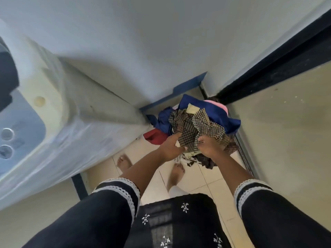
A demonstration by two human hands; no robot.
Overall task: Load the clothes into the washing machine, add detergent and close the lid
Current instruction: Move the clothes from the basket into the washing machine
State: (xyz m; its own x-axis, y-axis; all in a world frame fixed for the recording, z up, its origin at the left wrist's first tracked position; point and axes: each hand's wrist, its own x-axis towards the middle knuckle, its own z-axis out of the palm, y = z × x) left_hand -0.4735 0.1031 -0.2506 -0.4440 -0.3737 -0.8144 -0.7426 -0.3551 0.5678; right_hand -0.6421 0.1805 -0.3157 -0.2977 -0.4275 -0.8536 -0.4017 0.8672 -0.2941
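Pale cream floor tiles [202,178] and plain grey-white walls [161,33] close in a narrow corner, where a heap of crumpled clothes [202,120] lies just right of centre: soft folds of blue fabric, a red piece at its left edge, a scrap of pink at the back. Both hands reach down into it from the lower middle of the frame. The left hand [171,146] and the right hand [208,146] each have fingers curled into a brown-and-cream checked woven garment [198,129] on top of the heap, bunching it between them, probably so that an armful can come up in one lift. At the left of the frame stands the white top-loading washing machine [59,111], its smooth body wrapped in glossy clear plastic, near the heap, so the carry is short. Whether its lid is open cannot be told. Black sleeves with white lace cuffs [125,192] cover the forearms.
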